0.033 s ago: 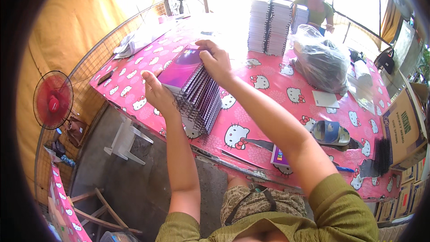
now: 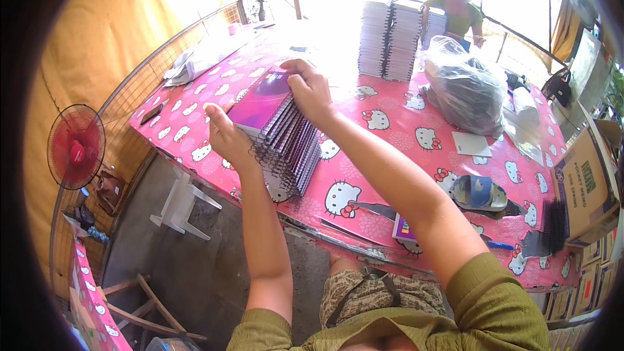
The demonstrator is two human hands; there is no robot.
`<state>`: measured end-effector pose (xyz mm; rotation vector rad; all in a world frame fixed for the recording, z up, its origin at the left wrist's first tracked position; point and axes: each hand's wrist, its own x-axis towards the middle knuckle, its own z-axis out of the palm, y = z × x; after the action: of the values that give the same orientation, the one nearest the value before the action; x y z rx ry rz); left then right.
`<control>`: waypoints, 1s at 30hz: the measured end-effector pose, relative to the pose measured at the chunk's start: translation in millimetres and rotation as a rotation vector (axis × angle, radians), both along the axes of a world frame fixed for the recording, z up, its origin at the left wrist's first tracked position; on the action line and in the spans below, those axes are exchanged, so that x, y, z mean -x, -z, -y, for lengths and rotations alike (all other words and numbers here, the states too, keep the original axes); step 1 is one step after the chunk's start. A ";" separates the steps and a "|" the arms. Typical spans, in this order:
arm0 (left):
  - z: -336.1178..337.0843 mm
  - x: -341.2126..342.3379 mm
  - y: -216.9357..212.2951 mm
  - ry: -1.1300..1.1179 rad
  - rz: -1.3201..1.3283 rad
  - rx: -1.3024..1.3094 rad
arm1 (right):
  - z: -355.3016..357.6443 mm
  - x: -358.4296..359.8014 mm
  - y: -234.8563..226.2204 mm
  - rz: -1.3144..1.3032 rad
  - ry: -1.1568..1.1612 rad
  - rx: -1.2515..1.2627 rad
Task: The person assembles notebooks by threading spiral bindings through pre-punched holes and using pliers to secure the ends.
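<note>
A stack of spiral notebooks (image 2: 263, 101) with purple-pink covers leans in a slanted pile near the table's left front edge, its black coil bindings (image 2: 292, 149) facing me. My left hand (image 2: 229, 136) grips the near left side, thumb raised at the cover's edge; its other fingers are partly hidden. At the far right corner of the top notebook, my right hand (image 2: 311, 91) clasps the stack, thumb against the cover and fingers over the far edge. A smaller purple notebook (image 2: 402, 229) lies by my right forearm, partly covered by it.
The table (image 2: 364, 182) has a pink cat-print cover. Tall stacks of spiral-bound pads (image 2: 390, 39) stand at the back, beside a filled clear plastic bag (image 2: 465, 88). Rightward are a slipper (image 2: 480, 193), a black brush (image 2: 554, 226) and a cardboard box (image 2: 585, 182). Another person (image 2: 458, 16) sits beyond.
</note>
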<state>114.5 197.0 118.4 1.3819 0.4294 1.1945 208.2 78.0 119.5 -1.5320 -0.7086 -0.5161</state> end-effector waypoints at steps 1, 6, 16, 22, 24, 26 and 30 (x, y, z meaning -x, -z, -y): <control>3.9 0.1 0.1 0.011 0.019 0.030 | -1.8 0.5 -1.3 0.010 0.012 0.005; -9.5 7.5 6.5 0.006 0.054 -0.165 | 27.8 15.0 -12.3 0.077 0.071 0.080; 139.3 165.4 -16.4 1.445 0.858 0.049 | 270.2 172.9 14.8 0.012 0.415 0.431; 214.0 183.3 -42.2 2.004 0.967 0.184 | 317.2 246.7 82.8 -0.568 0.588 0.298; 231.5 184.6 -42.0 2.040 1.026 0.170 | 322.9 254.2 106.9 -0.594 0.591 0.288; 244.6 182.2 -37.2 2.074 1.073 0.155 | 317.9 254.6 114.6 -0.656 0.545 0.260; 244.0 185.3 -35.2 2.143 1.000 0.216 | 298.8 250.0 127.2 -0.737 0.446 0.146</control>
<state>-70.8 -47.0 153.6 0.2741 -1.3336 -0.1867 -41.8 -220.8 -7.7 -1.8617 0.1733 -0.1881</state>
